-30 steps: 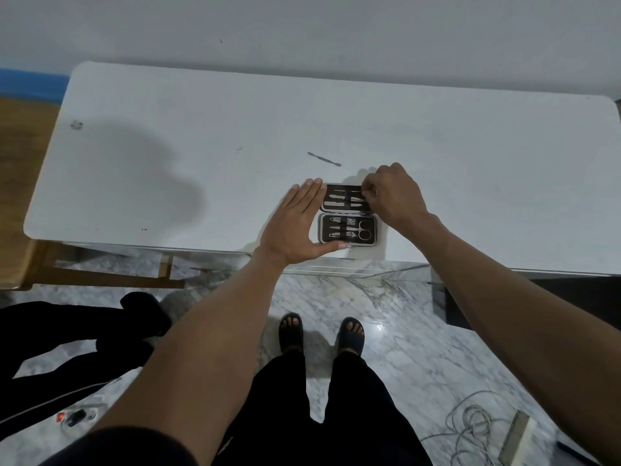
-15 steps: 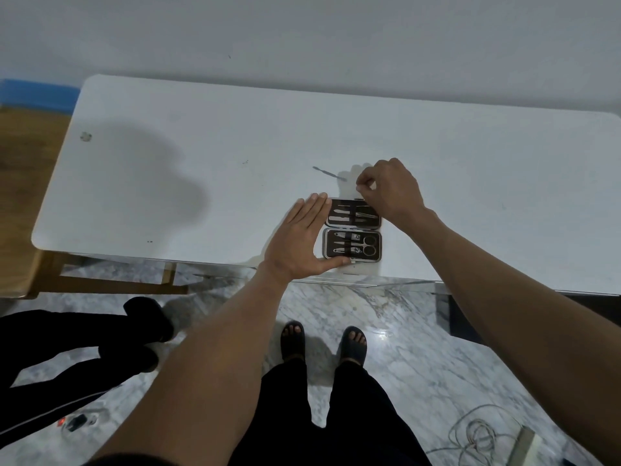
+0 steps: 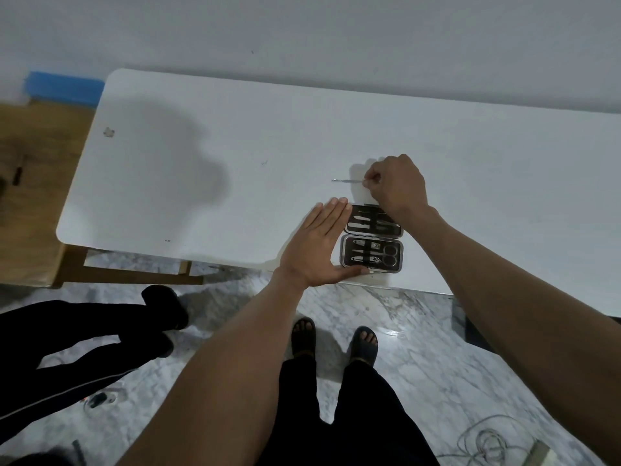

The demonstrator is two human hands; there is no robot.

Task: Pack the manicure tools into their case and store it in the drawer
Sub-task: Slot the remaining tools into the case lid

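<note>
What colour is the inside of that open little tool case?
Dark brown, nearly black, inside the case, seen in the head view.

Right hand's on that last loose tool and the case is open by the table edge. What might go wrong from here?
The right hand pinches only one end of the thin tool, so it might slip or swing free. The open case sits near the table edge, steadied only by the flat left hand; a nudge might push it off.
</note>
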